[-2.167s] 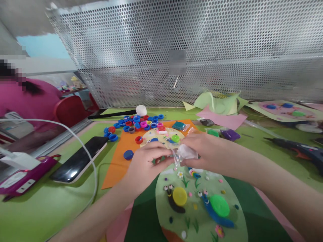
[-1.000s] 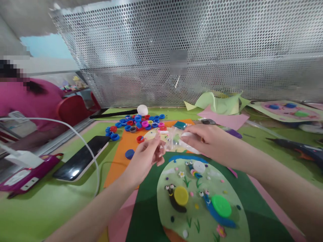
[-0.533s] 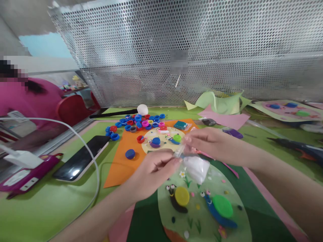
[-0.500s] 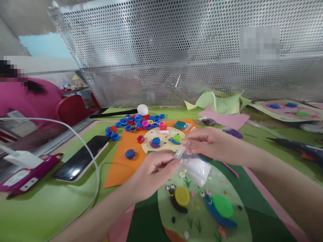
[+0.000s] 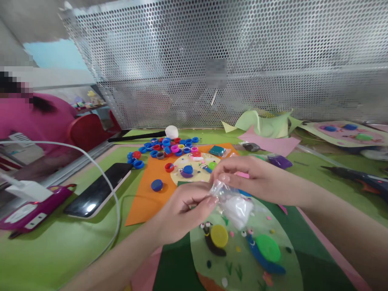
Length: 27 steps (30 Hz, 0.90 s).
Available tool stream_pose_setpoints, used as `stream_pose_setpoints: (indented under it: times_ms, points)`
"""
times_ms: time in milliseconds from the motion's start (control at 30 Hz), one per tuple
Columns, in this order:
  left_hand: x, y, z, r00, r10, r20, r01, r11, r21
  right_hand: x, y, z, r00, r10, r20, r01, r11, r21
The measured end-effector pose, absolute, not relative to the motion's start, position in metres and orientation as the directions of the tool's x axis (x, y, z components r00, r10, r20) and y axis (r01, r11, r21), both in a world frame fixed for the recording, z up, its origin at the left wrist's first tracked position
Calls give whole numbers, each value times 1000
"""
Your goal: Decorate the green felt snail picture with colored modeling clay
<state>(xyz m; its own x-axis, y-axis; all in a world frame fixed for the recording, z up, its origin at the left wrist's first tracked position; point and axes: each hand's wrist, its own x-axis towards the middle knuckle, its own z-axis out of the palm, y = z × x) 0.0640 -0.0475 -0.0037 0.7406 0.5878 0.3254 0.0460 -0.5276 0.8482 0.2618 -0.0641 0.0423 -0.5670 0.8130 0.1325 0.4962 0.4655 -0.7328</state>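
Between my hands hangs a small clear plastic bag (image 5: 238, 210) with a white lump inside, probably clay. My left hand (image 5: 189, 208) pinches the bag's edge between thumb and fingers. From the other side my right hand (image 5: 247, 176) closes on the bag's upper part, its fingertips partly hidden. Below the bag lies a pale green oval picture (image 5: 218, 266) on dark green card. It carries a dark snail with a yellow bottle-cap shell (image 5: 219, 236) and a blue snail with a green bottle-cap shell (image 5: 268, 247).
Several loose bottle caps (image 5: 166, 147) lie behind my left hand, near a snail picture on orange paper (image 5: 142, 202). A phone (image 5: 98, 190), a purple power strip (image 5: 36, 206) and a white cable are at left. A glue gun (image 5: 357, 176) lies right. A person in pink (image 5: 45, 117) sits far left.
My right hand has shifted slightly left and closer to my left hand. The bag's top has spread wider between the fingers, and its white lump hangs a little lower.
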Motion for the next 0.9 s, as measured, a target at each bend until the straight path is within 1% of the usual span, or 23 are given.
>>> stream_pose_setpoints:
  times_ms: [67,133,233,333,467,567,667,800,900]
  points:
    - [65,-47,-2,736,572,362,45,-575,817,261,-63,42,-593,798,108,442,434,-785]
    - [67,-47,-1,723,576,381,80,-618,782,261,-63,41,-579,807,118,425,422,-801]
    - [67,-46,-1,704,604,374,150,-641,753,261,-62,40,-523,838,158,446,427,-787]
    - [68,-45,-2,716,600,356,174,-647,742,262,-63,40,-538,825,172,460,458,-761]
    - [68,-47,-2,729,580,363,161,-662,732,261,-67,43,-563,812,154,505,485,-714]
    - [68,-49,-1,708,571,415,116,-674,730,262,-70,46,-547,833,83,523,418,-743]
    - [67,-48,1,696,572,434,101,-677,729,264,-70,46,-568,823,14,507,363,-782]
    - [64,-46,-1,707,569,419,119,-680,723,265,-69,44,-556,830,45,534,397,-746]
    - [64,-46,-4,713,553,431,107,-693,713,265,-69,44,-579,812,75,515,436,-738]
